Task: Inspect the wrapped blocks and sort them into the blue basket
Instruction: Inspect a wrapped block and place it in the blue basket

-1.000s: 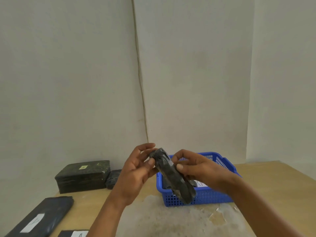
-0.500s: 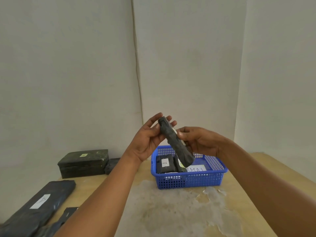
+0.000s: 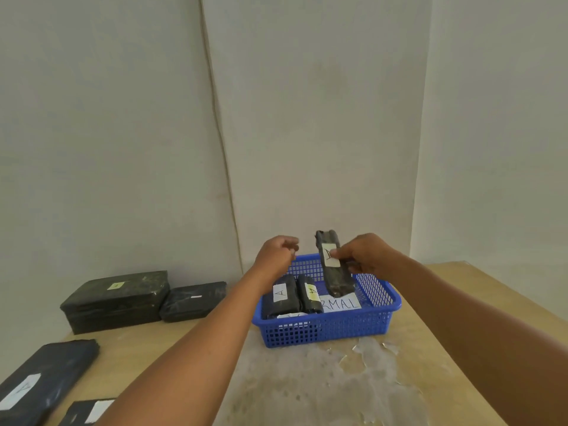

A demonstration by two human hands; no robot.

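Note:
My right hand (image 3: 364, 253) grips a long black wrapped block (image 3: 334, 265) with a white label, held nearly upright over the blue basket (image 3: 332, 329); its lower end dips inside the basket. My left hand (image 3: 276, 255) hovers just left of that block, fingers curled with nothing in them. Two black wrapped blocks lie side by side in the basket's left half, one with a white label (image 3: 284, 298) and one with a yellowish label (image 3: 310, 295). A paper sign (image 3: 341, 304) lies on the basket floor.
The basket stands on a worn wooden table (image 3: 430, 348) against a white wall. At the left rear sit a large dark wrapped box (image 3: 116, 299) and a smaller one (image 3: 193, 299). A long black wrapped block (image 3: 43, 382) and another labelled one (image 3: 89, 412) lie at the near left.
My left hand let go of the block and closed. My right hand turned the block label side toward me and lowered it into the basket.

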